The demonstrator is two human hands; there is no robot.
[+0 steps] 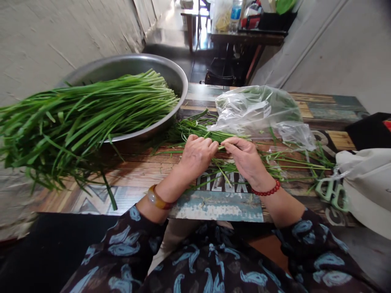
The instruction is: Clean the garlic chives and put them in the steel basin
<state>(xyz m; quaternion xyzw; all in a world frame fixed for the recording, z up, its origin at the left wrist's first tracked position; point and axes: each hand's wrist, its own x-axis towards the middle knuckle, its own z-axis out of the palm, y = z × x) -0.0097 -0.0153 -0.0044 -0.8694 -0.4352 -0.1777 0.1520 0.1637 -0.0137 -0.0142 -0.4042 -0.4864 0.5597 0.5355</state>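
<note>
My left hand (199, 154) is curled shut around a thin green-and-white garlic chive stalk (220, 147) above the table. The thumb and forefinger of my right hand (243, 156) pinch the same stalk's end, close to my left knuckles. Just behind my hands lies a loose pile of garlic chives (191, 129), partly under a clear plastic bag (259, 106). Scattered trimmings (293, 162) lie to the right and below my hands. A large bunch of garlic chives (119, 103) fills a steel basin (184, 83) at the left, its leaves hanging over the rim.
Pale green scissors (332, 194) lie at the table's right edge beside an off-white bag or cloth (368, 183). A dark box-like object (368, 132) stands behind it. Farther back, another table (247, 38) bears a water bottle (236, 15) and other items. A wall runs along the left.
</note>
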